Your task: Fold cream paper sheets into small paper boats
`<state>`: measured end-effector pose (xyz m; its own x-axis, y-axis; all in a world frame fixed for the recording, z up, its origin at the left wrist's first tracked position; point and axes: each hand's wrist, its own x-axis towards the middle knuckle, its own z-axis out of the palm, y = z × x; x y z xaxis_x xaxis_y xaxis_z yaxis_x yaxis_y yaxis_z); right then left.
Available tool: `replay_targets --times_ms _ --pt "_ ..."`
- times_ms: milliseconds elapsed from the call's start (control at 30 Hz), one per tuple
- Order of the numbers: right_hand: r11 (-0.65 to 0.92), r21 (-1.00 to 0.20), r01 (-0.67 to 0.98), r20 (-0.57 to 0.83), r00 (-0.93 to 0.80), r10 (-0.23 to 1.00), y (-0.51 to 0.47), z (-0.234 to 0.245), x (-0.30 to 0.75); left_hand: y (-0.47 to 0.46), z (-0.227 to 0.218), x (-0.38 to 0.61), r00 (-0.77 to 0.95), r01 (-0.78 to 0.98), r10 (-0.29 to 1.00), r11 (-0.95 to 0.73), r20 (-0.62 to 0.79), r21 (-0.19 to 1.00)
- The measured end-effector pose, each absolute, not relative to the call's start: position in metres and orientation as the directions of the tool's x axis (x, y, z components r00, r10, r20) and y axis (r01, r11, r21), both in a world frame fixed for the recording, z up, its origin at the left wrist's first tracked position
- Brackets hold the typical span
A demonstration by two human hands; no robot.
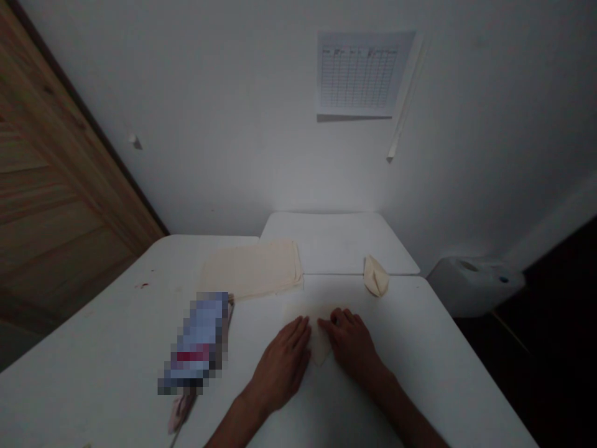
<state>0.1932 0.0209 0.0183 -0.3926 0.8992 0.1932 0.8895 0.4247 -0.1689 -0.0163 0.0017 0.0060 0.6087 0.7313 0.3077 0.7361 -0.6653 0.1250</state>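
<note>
A pale cream piece of thin cloth or paper, narrowing to a point towards me, lies flat on the white table between my hands. My left hand rests along its left side, fingers stretched out and lying flat. On the other side, my right hand has its fingers curled, with thumb and index finger pinched at the cream piece. My palms hide part of its outline. A small folded cream piece stands beyond my right hand. Further back to the left is a stack of cream sheets.
A pixelated blue item lies left of my hands, with a pinkish strip below it. A printed chart hangs on the wall. Right of the table stands a white container; a wooden door is at left.
</note>
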Motion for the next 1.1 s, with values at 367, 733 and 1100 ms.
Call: replay_targets --times_ms 367,733,1100 --pt "0.432 -0.113 0.895 0.174 -0.411 0.895 0.019 0.019 0.191 -0.005 0.004 -0.007 0.579 0.769 0.784 -0.617 0.225 0.169" --pt "0.297 -0.130 0.946 0.232 -0.262 0.937 0.003 0.015 0.227 -0.021 -0.003 -0.022 0.448 0.876 0.834 -0.482 0.321 0.029" --pt "0.240 -0.117 0.964 0.284 -0.199 0.938 -0.001 0.008 0.237 -0.025 -0.003 -0.023 0.417 0.898 0.851 -0.440 0.321 0.000"
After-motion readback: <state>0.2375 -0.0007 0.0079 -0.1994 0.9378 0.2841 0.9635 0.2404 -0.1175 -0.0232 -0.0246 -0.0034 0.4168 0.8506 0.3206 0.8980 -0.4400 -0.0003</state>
